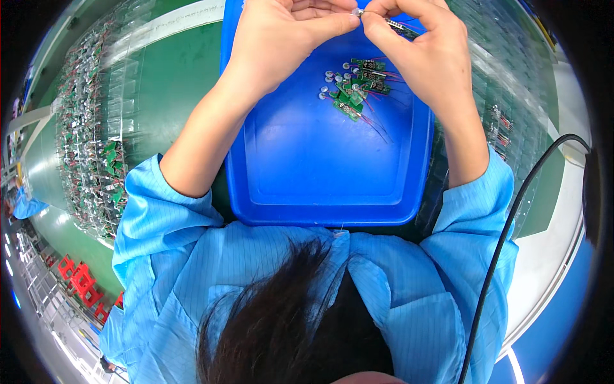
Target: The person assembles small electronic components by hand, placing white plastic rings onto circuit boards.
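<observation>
At the top of the view my two hands meet fingertip to fingertip over a blue plastic tray (pixel 307 173). My left hand (pixel 272 41) is closed, pinching a small pale round part (pixel 357 11) between thumb and forefinger. My right hand (pixel 432 54) is closed too, its thumb and forefinger at the wire end beside that part. A small circuit board (pixel 401 29) with thin red and dark wires shows within the right hand, partly covered by its fingers. Below the hands, several green circuit boards (pixel 350 102) lie in a loose pile, with silvery round parts and thin wires attached.
On the green tabletop (pixel 166 83) to the left, long rows of wired boards (pixel 89 141) lie in clear plastic trays. More clear trays (pixel 505 121) stand at the right. A black cable (pixel 505 237) curves past my right arm. Red stools (pixel 82 281) stand at the lower left.
</observation>
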